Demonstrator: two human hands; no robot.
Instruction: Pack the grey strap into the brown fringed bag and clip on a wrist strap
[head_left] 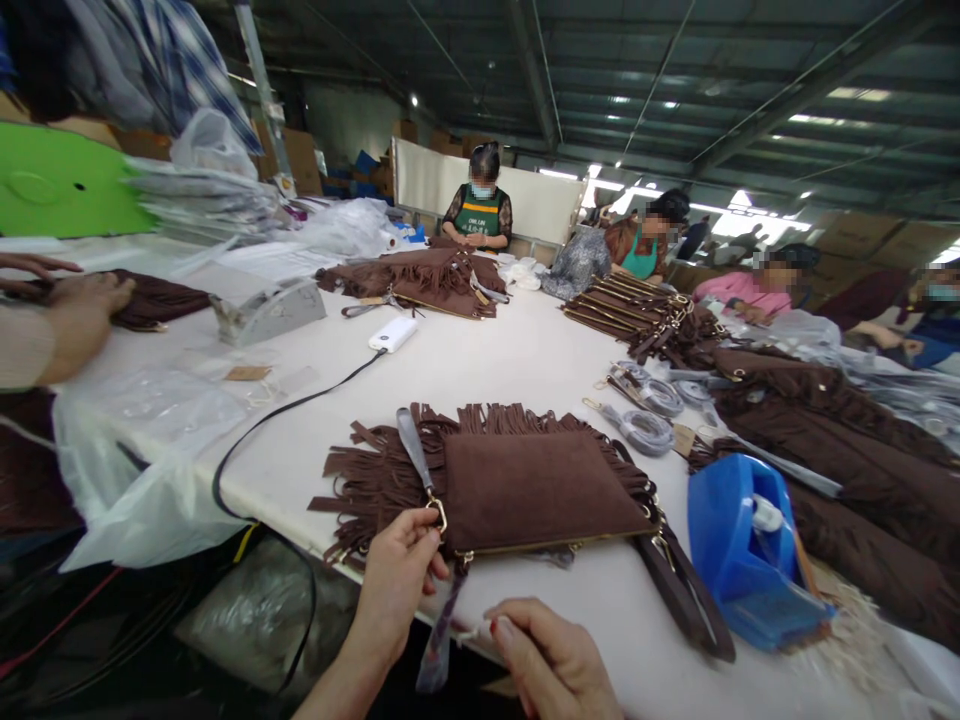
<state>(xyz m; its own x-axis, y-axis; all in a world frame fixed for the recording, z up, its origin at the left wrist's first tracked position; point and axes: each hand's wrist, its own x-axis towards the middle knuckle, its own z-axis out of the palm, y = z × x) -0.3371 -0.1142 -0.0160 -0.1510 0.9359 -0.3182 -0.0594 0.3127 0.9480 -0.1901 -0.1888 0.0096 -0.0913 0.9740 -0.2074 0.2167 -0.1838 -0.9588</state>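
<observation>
At the worktop (525, 370) edge, left hand (397, 575) fingers pinch the fringed bag's (532, 490) clasp (439, 513); right hand (551, 660) pinches a small white piece; best kept steady

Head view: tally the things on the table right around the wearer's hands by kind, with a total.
Brown fringed bag: 1
Blue tape dispenser: 1
White power bank: 1
Black cable: 1
Total: 4
The left hand pinches the bag's gold clasp; the right hand holds something small and white.
</observation>
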